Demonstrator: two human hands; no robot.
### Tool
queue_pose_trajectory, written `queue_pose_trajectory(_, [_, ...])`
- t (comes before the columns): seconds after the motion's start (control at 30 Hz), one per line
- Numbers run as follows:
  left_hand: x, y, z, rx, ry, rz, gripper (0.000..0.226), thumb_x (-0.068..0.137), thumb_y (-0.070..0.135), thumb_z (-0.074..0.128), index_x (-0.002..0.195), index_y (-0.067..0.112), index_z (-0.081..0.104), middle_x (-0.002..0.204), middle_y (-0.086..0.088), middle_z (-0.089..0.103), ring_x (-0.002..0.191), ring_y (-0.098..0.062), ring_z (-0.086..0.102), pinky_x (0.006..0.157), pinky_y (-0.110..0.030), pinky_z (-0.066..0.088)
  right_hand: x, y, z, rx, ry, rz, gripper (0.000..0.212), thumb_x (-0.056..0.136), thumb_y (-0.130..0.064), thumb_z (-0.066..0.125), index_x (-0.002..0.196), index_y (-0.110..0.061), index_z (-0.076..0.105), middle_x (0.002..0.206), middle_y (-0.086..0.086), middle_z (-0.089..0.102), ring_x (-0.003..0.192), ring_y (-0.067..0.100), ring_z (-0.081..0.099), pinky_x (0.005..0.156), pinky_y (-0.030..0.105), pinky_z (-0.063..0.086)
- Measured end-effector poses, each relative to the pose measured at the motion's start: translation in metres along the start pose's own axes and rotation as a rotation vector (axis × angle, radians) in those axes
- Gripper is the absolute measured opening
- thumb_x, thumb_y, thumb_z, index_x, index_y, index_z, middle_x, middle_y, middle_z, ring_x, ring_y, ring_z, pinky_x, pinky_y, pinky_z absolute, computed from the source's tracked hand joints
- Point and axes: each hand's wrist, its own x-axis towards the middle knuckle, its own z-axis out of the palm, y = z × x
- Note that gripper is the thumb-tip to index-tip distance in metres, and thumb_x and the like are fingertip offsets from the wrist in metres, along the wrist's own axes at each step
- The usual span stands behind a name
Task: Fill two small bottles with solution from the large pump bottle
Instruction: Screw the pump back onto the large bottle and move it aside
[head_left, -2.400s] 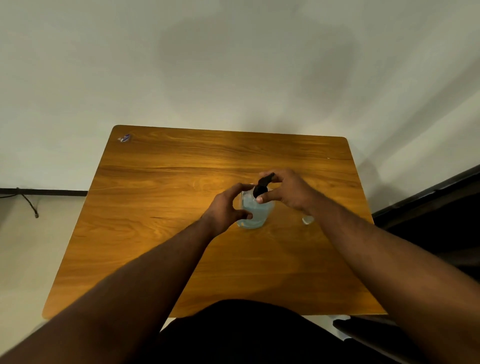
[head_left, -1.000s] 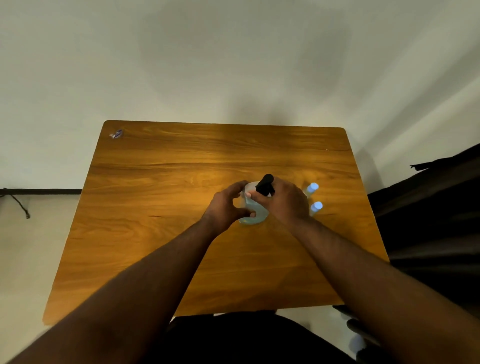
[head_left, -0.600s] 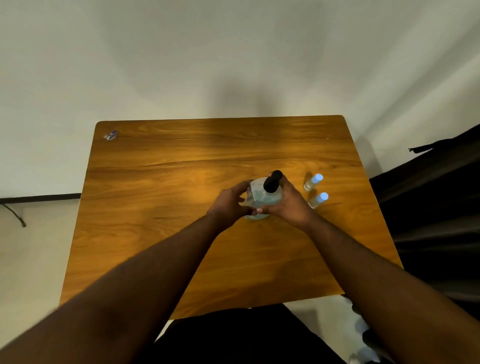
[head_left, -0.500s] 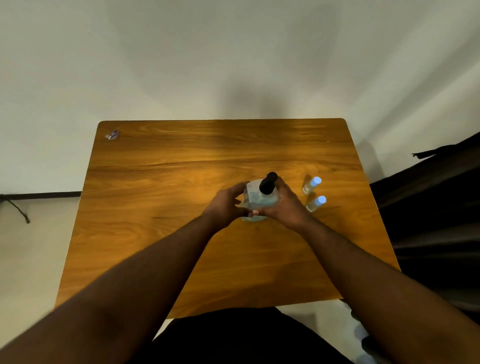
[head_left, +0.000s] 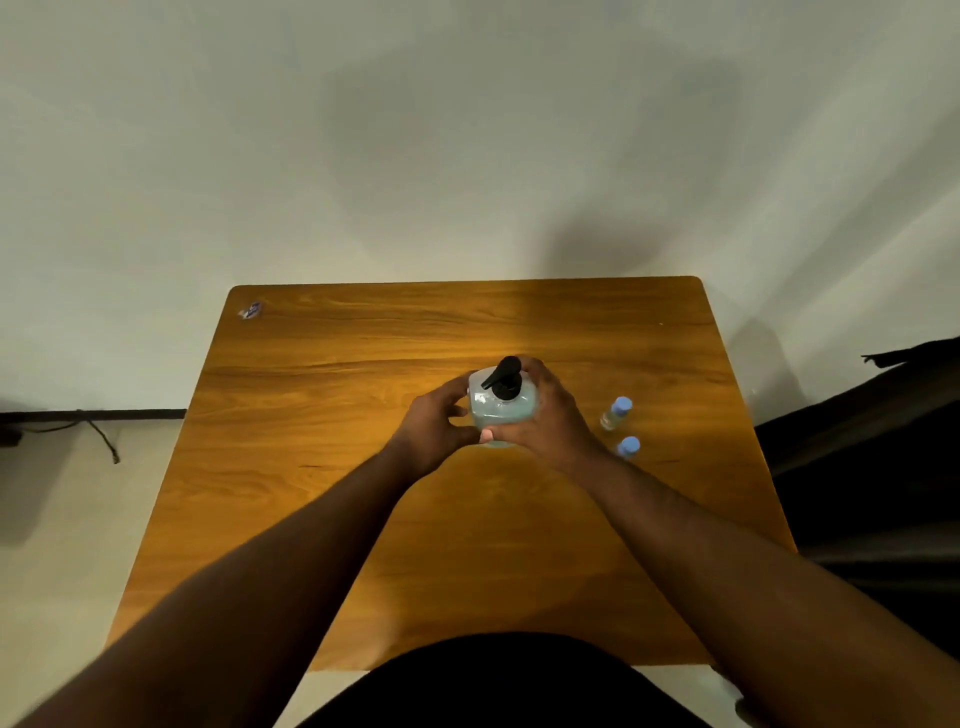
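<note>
The large pump bottle (head_left: 500, 410), clear with pale blue solution and a black pump head, stands near the middle of the wooden table (head_left: 337, 395). My left hand (head_left: 434, 428) wraps its left side and my right hand (head_left: 550, 415) wraps its right side, both gripping the body. Two small clear bottles with blue caps stand to the right: the farther one (head_left: 615, 413) and the nearer one (head_left: 627, 448), which is partly hidden behind my right wrist. Both are apart from my hands.
A small crumpled wrapper (head_left: 250, 310) lies at the table's far left corner. A pale wall rises behind the table. A dark piece of furniture (head_left: 872, 441) stands to the right, and a cable (head_left: 98, 434) trails on the floor at left.
My right hand left the pump head and came down onto the bottle's right side. The two small bottles came into view as my arm shifted. The camera view moved slightly.
</note>
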Motion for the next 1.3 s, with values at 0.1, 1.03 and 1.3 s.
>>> queue_pose_trajectory(0.1, [0.004, 0.005, -0.012, 0.007, 0.045, -0.007, 0.077, 0.075, 0.016, 0.083, 0.142, 0.026, 0.048, 0.138, 0.013, 0.056, 0.123, -0.013, 0.056, 0.102, -0.031, 0.048, 0.016, -0.011, -0.002, -0.023, -0.022, -0.047, 0.092, 0.048, -0.031, 0.092, 0.127, -0.029, 0.044, 0.124, 0.0, 0.053, 0.112, 0.018, 0.052, 0.088, 0.039, 0.054])
queue_pose_trajectory(1.03, [0.075, -0.189, -0.317, 0.653, 0.049, -0.493, 0.08, 0.083, 0.029, 0.074, 0.149, 0.024, 0.029, 0.148, -0.011, 0.044, 0.13, -0.037, 0.047, 0.102, -0.055, 0.046, 0.292, -0.157, 0.273, -0.004, -0.127, 0.005, 0.084, 0.061, -0.025, 0.088, 0.13, -0.022, 0.041, 0.13, 0.007, 0.051, 0.113, 0.03, 0.054, 0.084, 0.05, 0.055])
queue_pose_trajectory(1.3, [0.082, -0.229, -0.313, 0.643, -0.067, -0.555, 0.074, 0.087, 0.031, 0.069, 0.149, 0.016, 0.031, 0.154, -0.014, 0.035, 0.137, -0.037, 0.041, 0.111, -0.052, 0.038, 0.305, -0.136, 0.281, 0.019, -0.163, 0.034, 0.102, 0.06, -0.016, 0.088, 0.141, -0.031, 0.029, 0.14, 0.005, 0.041, 0.124, 0.028, 0.046, 0.082, 0.039, 0.058])
